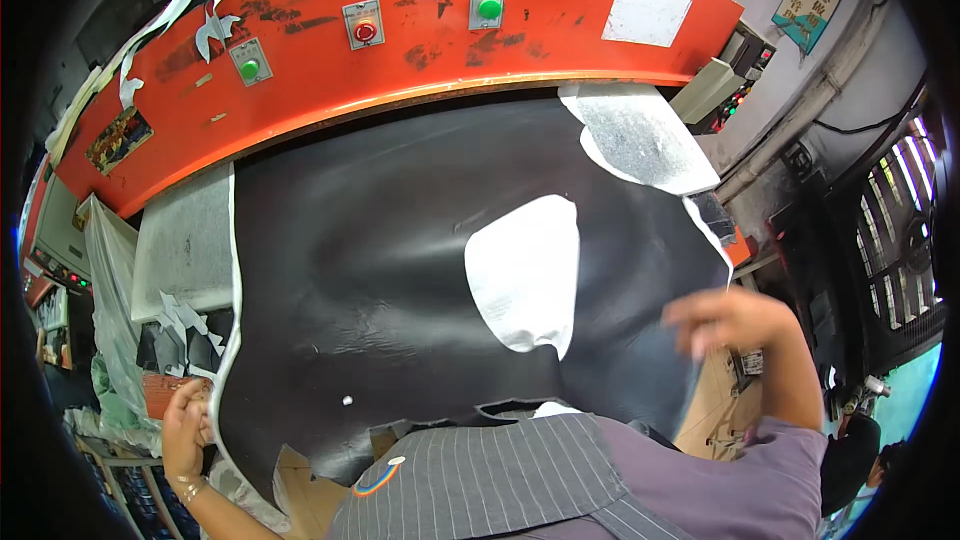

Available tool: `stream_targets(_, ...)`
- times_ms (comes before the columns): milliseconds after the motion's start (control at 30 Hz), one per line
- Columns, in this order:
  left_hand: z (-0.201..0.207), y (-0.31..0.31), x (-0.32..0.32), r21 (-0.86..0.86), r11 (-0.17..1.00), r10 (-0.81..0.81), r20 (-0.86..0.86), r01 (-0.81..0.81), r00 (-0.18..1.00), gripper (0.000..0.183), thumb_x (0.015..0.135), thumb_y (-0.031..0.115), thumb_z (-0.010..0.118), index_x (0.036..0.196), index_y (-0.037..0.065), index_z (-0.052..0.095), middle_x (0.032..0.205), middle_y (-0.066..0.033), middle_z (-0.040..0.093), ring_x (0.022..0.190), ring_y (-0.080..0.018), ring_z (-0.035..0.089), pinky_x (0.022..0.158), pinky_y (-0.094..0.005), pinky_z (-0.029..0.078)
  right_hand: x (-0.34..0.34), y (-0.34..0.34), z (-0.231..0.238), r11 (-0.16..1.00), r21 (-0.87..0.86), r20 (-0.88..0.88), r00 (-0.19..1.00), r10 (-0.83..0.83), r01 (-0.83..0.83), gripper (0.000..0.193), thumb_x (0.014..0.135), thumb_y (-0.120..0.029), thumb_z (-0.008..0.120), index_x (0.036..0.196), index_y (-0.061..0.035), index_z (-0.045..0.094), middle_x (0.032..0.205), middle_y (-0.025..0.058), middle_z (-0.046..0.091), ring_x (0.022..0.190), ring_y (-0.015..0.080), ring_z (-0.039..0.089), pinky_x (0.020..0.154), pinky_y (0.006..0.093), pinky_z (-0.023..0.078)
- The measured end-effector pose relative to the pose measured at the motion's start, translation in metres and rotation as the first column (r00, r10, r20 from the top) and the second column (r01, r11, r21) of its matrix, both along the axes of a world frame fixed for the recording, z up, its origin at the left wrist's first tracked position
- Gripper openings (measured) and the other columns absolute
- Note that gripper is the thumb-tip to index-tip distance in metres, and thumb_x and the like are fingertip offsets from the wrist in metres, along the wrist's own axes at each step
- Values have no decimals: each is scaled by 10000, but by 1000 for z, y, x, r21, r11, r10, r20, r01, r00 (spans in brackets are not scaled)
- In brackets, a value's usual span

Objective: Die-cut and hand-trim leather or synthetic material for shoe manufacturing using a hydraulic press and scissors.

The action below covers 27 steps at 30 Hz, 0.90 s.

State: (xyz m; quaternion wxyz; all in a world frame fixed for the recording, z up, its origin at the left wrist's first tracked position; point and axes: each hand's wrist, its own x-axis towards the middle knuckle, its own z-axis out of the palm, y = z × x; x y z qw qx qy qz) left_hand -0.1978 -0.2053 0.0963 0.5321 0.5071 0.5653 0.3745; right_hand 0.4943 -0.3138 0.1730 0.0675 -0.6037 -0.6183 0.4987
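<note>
Where one orange machine beam [420, 58] crosses the top of the frame, it carries two green buttons [489, 9] and one red button [365, 31]. One large black sheet [390, 240] occupies the centre of the frame. One white patch [528, 270] shows on it, right of centre; I cannot tell whether it is a separate piece. Two grey pads [185, 230] flank the sheet, at left and upper right. Of my two hands, the left hand [187, 430], lower left, has bent fingers beside the sheet's pale edge; I cannot tell whether they pinch it. My right hand [735, 322], right of centre, is blurred near the sheet's right edge, fingers loosely extended.
</note>
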Motion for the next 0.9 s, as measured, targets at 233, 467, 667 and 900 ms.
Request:
stream_targets(233, -90, 77, 22, -248, 941, 207, -110, -229, 972, 472, 946, 287, 563, 1302, -9, 474, 994, -77, 624, 811, -161, 618, 683, -284, 516, 190, 19, -168, 682, 452, 469, 497, -730, 576, 738, 827, -490, 664, 1296, 54, 494, 1264, 263, 560, 1193, 364, 538, 995, 388, 415)
stream_targets(467, -110, 98, 56, -333, 940, 137, 150, -80, 979, 322, 982, 249, 494, 1107, -35, 582, 1056, -129, 658, 912, -220, 644, 814, -369, 530, 190, 41, -185, 652, 387, 614, 345, -710, 653, 925, 770, -704, 572, 1389, -32, 426, 1378, 268, 435, 1296, 421, 400, 1060, 451, 346)
stream_targets(667, -107, 123, 70, -203, 949, 200, -208, -243, 957, 342, 962, 255, 534, 1070, -62, 603, 982, -140, 663, 845, -212, 637, 773, -333, 509, 179, 81, -163, 796, 313, 734, 400, -549, 518, 888, 774, -710, 557, 1338, -28, 492, 1340, 237, 485, 1264, 373, 456, 1050, 477, 339)
stream_targets(900, -122, 131, 76, -34, 949, 260, -477, -314, 839, 381, 920, 261, 600, 1075, -87, 613, 981, -134, 669, 845, -206, 634, 764, -331, 506, 186, 114, -184, 772, 435, 584, 507, -634, 463, 804, 788, -701, 546, 1213, -20, 583, 1233, 252, 571, 1155, 373, 551, 953, 430, 441)
